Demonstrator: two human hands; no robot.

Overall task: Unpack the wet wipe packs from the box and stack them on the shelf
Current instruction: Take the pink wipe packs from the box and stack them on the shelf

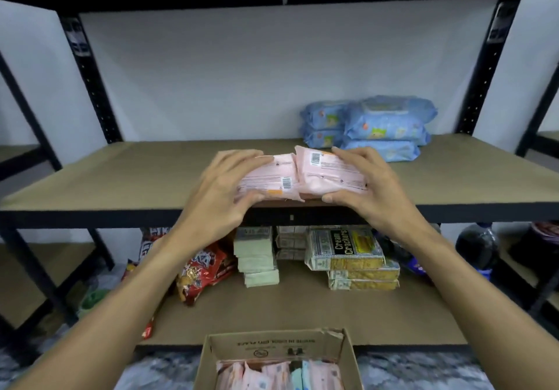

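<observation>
Two pink wet wipe packs lie side by side at the front edge of the middle shelf (pixel 121 177). My left hand (pixel 223 187) grips the left pink pack (pixel 272 177), fingers over its top and thumb under its front. My right hand (pixel 360 184) grips the right pink pack (pixel 329 171) the same way. Several blue wipe packs (pixel 381 129) are stacked at the back right of the same shelf. An open cardboard box (pixel 278 347) on the floor below holds several more pink packs standing on edge and a blue one.
The lower shelf (pixel 302 314) carries red snack bags (pixel 205 268), stacked green packets (pixel 257 256), cream cracker packs (pixel 348 250) and dark bottles (pixel 475 247) at right. Black metal uprights (pixel 90 78) frame the shelf. The left half of the middle shelf is bare board.
</observation>
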